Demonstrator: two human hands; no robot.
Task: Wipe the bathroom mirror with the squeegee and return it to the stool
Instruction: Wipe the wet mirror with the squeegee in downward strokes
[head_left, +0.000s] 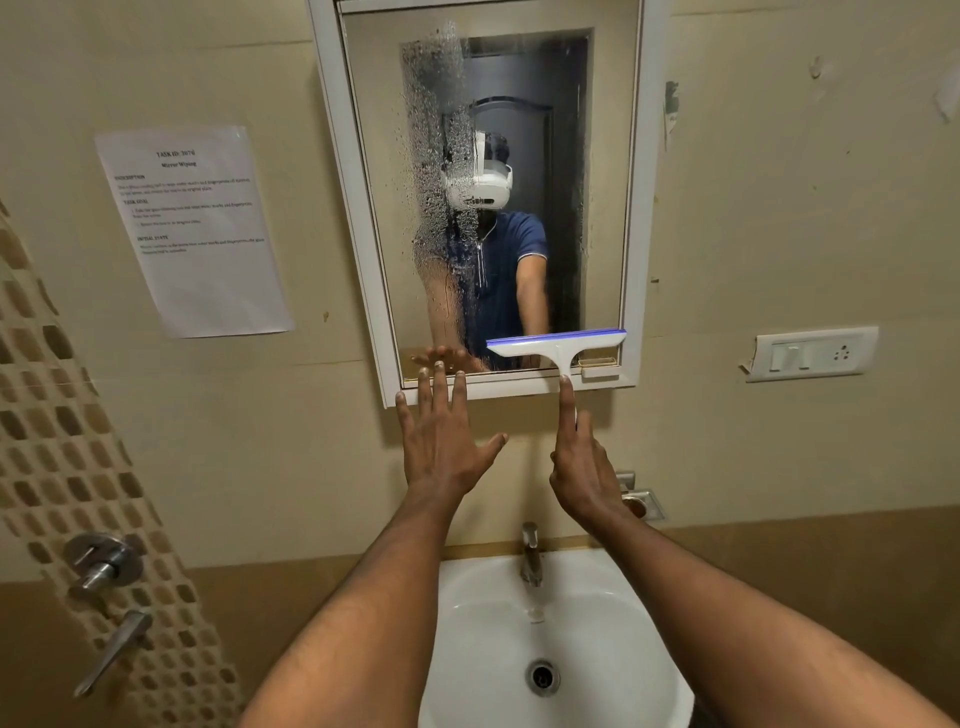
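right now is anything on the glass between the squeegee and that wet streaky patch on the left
Nothing visible. The white squeegee with the blue blade, held in the right hand, sits at the white-framed mirror's bottom right. The droplet patch lies up-left across bare glass. The left hand rests on the bottom frame, below it.

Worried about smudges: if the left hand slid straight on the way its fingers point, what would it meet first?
Probably the mirror glass just above its white frame, where the left hand fingertips already rest; water droplets lie farther up.

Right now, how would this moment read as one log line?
right hand: holds squeegee at mirror bottom | left hand: flat on frame | droplets: left strip
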